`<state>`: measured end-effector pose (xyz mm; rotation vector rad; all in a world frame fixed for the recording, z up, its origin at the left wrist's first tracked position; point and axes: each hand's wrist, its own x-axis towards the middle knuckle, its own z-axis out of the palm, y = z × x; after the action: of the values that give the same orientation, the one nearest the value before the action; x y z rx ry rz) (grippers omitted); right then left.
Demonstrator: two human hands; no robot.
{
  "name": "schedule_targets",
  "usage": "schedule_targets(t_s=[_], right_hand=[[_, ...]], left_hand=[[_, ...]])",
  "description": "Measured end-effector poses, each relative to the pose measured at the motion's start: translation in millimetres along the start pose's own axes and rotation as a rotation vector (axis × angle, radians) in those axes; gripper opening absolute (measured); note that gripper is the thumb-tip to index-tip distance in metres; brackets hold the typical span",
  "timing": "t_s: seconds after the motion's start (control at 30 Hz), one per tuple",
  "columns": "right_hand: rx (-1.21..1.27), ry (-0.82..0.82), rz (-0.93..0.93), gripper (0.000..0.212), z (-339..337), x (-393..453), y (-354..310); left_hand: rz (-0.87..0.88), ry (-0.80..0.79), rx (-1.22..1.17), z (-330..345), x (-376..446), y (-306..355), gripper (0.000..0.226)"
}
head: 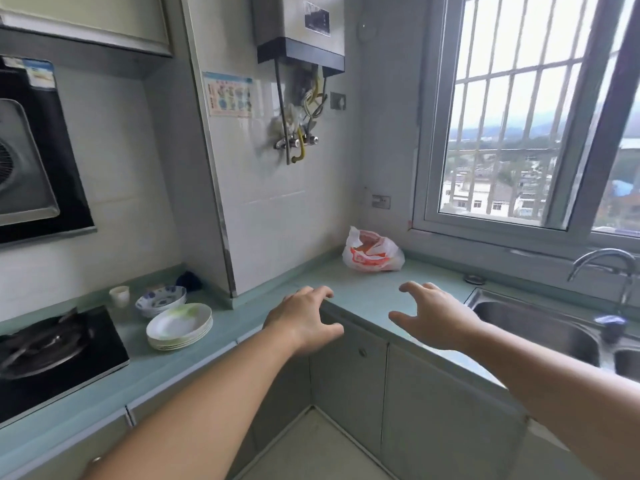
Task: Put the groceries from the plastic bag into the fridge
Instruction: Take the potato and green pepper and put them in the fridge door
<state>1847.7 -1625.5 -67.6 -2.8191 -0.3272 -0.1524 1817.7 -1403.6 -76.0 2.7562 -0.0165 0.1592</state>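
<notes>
The plastic bag (373, 252) is lying in the far corner of the green desk (367, 296), near the wall and below the window (512, 126). Bare desk is stretching between it and both hands. The left hand (304, 317) is hovering over the desk's near edge, the right hand (436, 317) above the surface, left of the sink (540, 323). All fingers are spreading open, holding nothing.

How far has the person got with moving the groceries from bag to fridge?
Nothing looks done. The white and red plastic bag sits full on the green countertop. In hand: the left hand and right hand reach toward it, open and empty. Left: everything; no fridge in view.
</notes>
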Motion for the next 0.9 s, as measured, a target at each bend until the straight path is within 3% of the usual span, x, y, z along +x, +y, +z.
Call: schedule_targets(t_s=[0.27,0.47,0.9], right_hand=[[-0.088,0.002,0.066,0.063,20,139,-24],[-0.101,0.001,0.11,0.06,33,221,-22],[0.153,-0.016,0.152,0.052,73,415,73]], left_hand=[[0.043,-0.028,-0.034,-4,147,-71,0.062],[0.096,-0.054,-0.018,1,241,-87,0.063],[0.102,-0.136,0.066,67,448,-61,0.067]])
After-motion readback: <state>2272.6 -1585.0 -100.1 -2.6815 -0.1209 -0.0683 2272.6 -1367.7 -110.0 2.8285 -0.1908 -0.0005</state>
